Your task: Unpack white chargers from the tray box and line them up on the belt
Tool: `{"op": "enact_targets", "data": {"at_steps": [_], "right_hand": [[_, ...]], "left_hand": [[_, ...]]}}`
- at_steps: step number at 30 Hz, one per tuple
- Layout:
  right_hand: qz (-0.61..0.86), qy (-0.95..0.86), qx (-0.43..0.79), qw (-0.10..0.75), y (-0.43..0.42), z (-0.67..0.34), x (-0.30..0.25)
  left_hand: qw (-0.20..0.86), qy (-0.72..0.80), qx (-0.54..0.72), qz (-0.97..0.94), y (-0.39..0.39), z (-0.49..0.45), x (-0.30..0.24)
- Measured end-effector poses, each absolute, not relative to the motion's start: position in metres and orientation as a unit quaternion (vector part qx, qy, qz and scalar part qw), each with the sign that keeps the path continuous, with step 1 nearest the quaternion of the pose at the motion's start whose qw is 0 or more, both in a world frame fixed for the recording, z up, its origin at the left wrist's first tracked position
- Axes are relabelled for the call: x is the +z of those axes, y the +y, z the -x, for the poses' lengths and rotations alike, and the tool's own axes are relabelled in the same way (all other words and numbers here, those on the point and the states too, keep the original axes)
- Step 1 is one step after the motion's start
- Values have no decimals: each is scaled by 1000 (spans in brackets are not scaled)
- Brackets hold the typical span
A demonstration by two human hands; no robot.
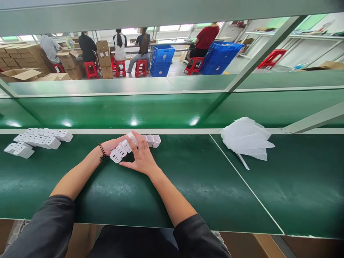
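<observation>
A row of small white charger plugs (pixel 126 146) lies on the green bench (pixel 188 179) in front of me. My left hand (pixel 111 145) presses against the row's far left side, its fingers mostly hidden behind the plugs. From the near side my right hand (pixel 141 156) cups the row, fingers curved over the top of it and thumb stretched along the front. Two more plugs (pixel 153 140) stand just right of my hands. A black coil band sits on my left wrist.
A batch of the same white plugs (pixel 37 140) lies at the left of the bench. A heap of clear plastic bags (pixel 245 138) rests at the right. Beyond runs a green conveyor belt (pixel 134 111). Several people sit on red stools among cardboard boxes and blue crates.
</observation>
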State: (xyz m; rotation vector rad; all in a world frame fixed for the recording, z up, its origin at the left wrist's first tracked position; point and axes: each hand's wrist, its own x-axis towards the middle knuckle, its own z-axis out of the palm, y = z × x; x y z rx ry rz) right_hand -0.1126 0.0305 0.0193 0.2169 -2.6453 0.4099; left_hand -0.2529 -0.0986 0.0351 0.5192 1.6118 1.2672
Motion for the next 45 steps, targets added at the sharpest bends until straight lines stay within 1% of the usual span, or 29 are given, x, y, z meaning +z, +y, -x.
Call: {"op": "enact_targets", "data": {"at_steps": [2,8,15,23,30,34,39,43,45], "right_hand": [[-60,-960,155,226,21,113,18],[-18,-964,144,223,9,113,17],[-53,-940,165,293,10,114,12],[-48,-941,175,286,8,113,10],[-54,-934,196,296,8,115,9],[-90,-917,187,341,13,114,11],[-122,-886,167,415,14,113,11],[-126,-875,162,438,13,111,11],[-125,-878,167,431,12,109,12]], "left_hand": [[533,633,535,-169,-95,250,30],[582,581,562,-86,-94,247,22],[612,554,563,-35,-96,244,27],[621,541,566,-27,-96,244,26],[597,545,588,-32,-97,238,30],[563,568,596,-77,-99,234,40],[486,612,585,-219,-109,221,62],[463,607,588,-266,-115,215,72],[466,610,587,-258,-114,215,72]]}}
